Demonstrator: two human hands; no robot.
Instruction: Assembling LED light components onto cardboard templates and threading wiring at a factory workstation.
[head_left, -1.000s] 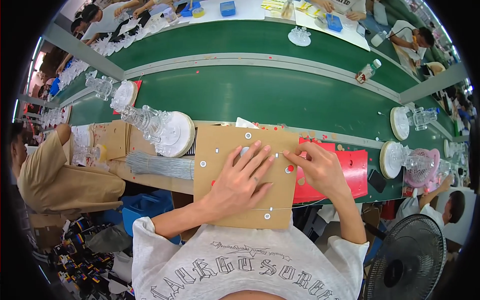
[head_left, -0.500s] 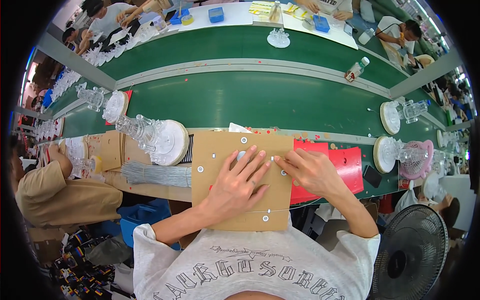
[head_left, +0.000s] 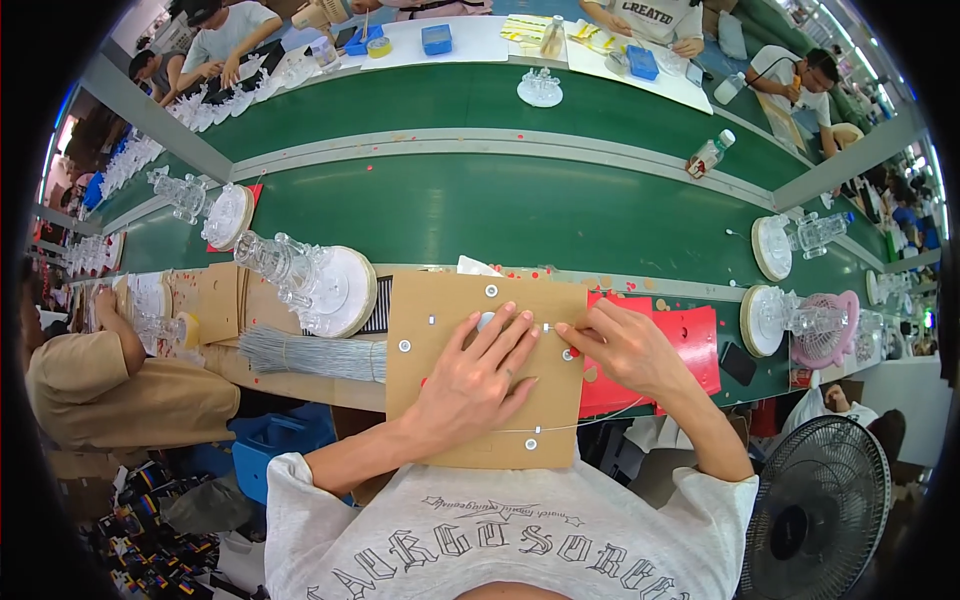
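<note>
A square brown cardboard panel (head_left: 455,300) lies at the table's near edge, with small white round and rectangular fittings on it. My left hand (head_left: 480,375) rests flat on the panel, fingers spread, partly covering a pale disc (head_left: 485,320). Thumb and fingers of my right hand (head_left: 632,352) are pinched together over the panel's right edge, beside a small white fitting (head_left: 548,328). What the pinch holds is too small to make out. A thin wire (head_left: 600,418) runs through the fitting near the panel's lower edge and curves out to the right.
Red sheets (head_left: 690,350) and a dark phone (head_left: 738,364) lie to the right. On the left are a bundle of grey wires (head_left: 312,353) and a clear ornament on a round base (head_left: 345,290). A black fan (head_left: 815,520) stands at lower right. Co-workers sit around.
Both hands stay almost in place on the panel. The fingers of my right hand have shifted slightly, and a red spot now shows beneath them. The whole view has tilted a little.
</note>
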